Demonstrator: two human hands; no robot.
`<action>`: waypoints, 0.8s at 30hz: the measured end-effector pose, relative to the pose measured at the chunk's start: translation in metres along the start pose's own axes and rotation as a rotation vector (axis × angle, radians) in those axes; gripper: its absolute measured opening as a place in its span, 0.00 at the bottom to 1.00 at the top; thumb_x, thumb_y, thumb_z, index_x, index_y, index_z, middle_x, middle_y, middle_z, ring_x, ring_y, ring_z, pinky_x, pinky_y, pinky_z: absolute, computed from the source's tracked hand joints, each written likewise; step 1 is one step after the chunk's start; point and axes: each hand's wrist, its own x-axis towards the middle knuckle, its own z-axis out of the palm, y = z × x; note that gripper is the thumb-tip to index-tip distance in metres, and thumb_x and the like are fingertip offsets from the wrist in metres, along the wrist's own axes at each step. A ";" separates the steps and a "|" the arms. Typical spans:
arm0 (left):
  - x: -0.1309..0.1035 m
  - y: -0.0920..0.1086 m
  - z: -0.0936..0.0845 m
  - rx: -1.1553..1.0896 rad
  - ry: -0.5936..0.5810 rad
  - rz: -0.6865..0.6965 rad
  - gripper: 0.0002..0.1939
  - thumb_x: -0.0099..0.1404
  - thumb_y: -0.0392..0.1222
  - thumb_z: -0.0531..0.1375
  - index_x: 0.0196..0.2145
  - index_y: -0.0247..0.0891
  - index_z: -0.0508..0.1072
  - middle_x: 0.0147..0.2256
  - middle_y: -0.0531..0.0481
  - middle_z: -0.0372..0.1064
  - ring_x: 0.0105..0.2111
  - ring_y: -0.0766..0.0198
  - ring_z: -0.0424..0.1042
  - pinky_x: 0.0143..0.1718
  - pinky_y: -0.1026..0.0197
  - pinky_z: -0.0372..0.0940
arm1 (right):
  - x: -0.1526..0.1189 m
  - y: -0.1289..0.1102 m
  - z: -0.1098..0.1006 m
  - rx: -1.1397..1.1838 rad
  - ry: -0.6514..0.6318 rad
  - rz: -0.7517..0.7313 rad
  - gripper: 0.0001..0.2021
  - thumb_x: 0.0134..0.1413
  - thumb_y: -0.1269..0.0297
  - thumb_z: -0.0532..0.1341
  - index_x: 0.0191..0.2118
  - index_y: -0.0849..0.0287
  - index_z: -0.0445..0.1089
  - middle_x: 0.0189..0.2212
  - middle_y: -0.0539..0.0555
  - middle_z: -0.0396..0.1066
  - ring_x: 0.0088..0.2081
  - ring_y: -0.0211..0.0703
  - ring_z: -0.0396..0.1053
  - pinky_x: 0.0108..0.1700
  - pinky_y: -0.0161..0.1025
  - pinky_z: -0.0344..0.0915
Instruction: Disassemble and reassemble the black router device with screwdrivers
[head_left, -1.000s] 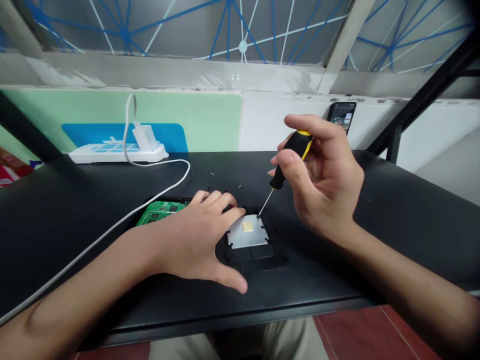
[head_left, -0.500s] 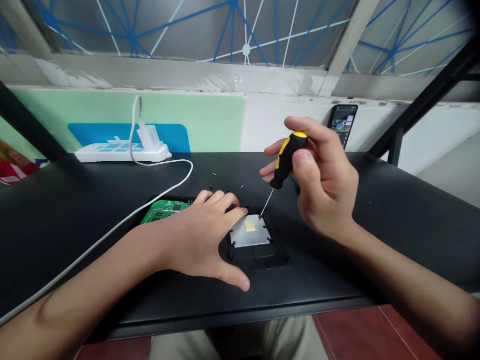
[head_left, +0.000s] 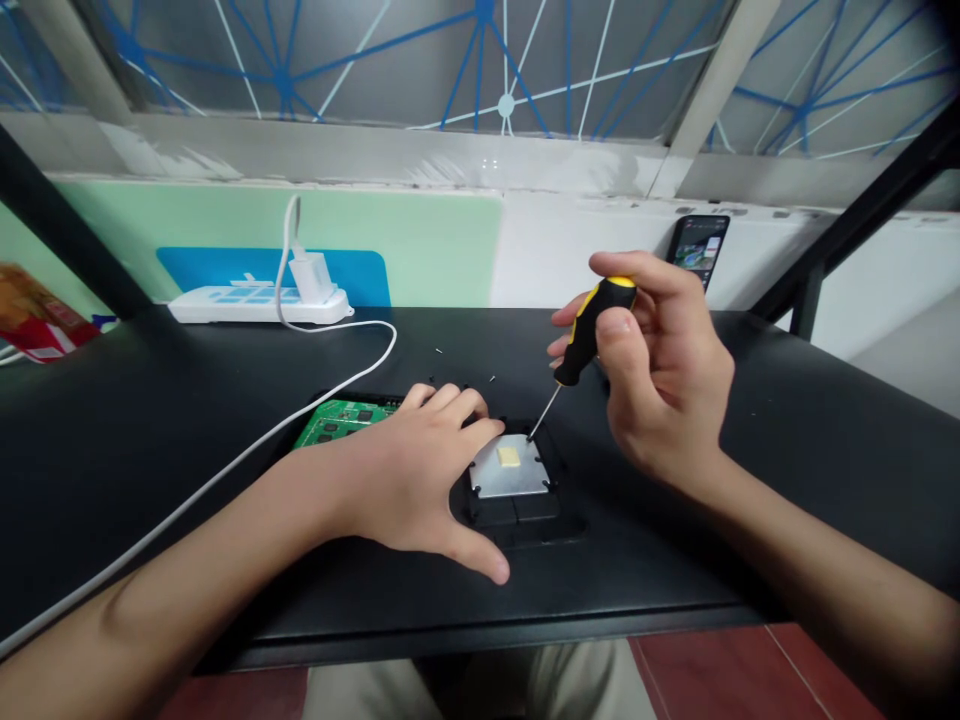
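Note:
My right hand [head_left: 664,370] is closed round a black and yellow screwdriver [head_left: 581,340], its shaft slanting down to the upper right corner of a silver metal plate [head_left: 517,482]. A pale yellow pad [head_left: 508,457] sits on that plate, which lies in a black plastic housing [head_left: 536,511]. Spread over the housing's left part, my left hand [head_left: 420,470] has its thumb stretched toward the front edge and its fingertips beside the plate. Left of this hand, partly covered by it, is a green circuit board [head_left: 341,420].
Several small screws [head_left: 493,379] lie behind the housing on the black table [head_left: 675,560]. A white cable [head_left: 247,448] runs from a power strip [head_left: 259,305] across the left side. A phone [head_left: 699,247] leans on the wall; a red packet [head_left: 45,325] stands far left.
The whole view has shifted slightly, so everything appears a little further right. Both hands keep their places, and the screwdriver tip remains at the plate's upper right corner.

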 end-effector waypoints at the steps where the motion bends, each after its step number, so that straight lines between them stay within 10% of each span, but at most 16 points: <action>1: 0.000 0.000 0.000 0.002 -0.003 -0.001 0.51 0.52 0.73 0.68 0.61 0.32 0.67 0.53 0.37 0.64 0.52 0.42 0.63 0.55 0.45 0.55 | -0.001 0.001 0.000 -0.016 0.000 -0.007 0.16 0.68 0.53 0.54 0.59 0.43 0.65 0.44 0.52 0.75 0.39 0.45 0.77 0.38 0.44 0.79; 12: 0.001 -0.007 -0.002 -0.079 0.052 -0.021 0.52 0.54 0.79 0.61 0.61 0.36 0.66 0.55 0.39 0.64 0.53 0.44 0.62 0.56 0.45 0.56 | 0.011 0.015 -0.002 -0.056 0.270 -0.085 0.20 0.64 0.59 0.61 0.59 0.42 0.63 0.60 0.52 0.66 0.49 0.48 0.75 0.44 0.46 0.78; 16: 0.004 -0.023 -0.010 -0.159 0.328 -0.160 0.40 0.73 0.70 0.33 0.53 0.40 0.71 0.52 0.41 0.67 0.52 0.47 0.64 0.56 0.41 0.56 | 0.014 0.025 0.001 0.033 0.252 0.032 0.16 0.62 0.60 0.63 0.52 0.46 0.60 0.40 0.53 0.74 0.46 0.46 0.76 0.39 0.43 0.79; 24: 0.009 -0.042 -0.016 -0.030 0.686 -0.349 0.27 0.76 0.52 0.39 0.39 0.38 0.74 0.37 0.42 0.69 0.42 0.50 0.69 0.47 0.45 0.62 | 0.003 0.036 0.014 0.079 0.072 0.121 0.16 0.60 0.64 0.65 0.48 0.48 0.58 0.40 0.52 0.74 0.45 0.44 0.76 0.44 0.45 0.80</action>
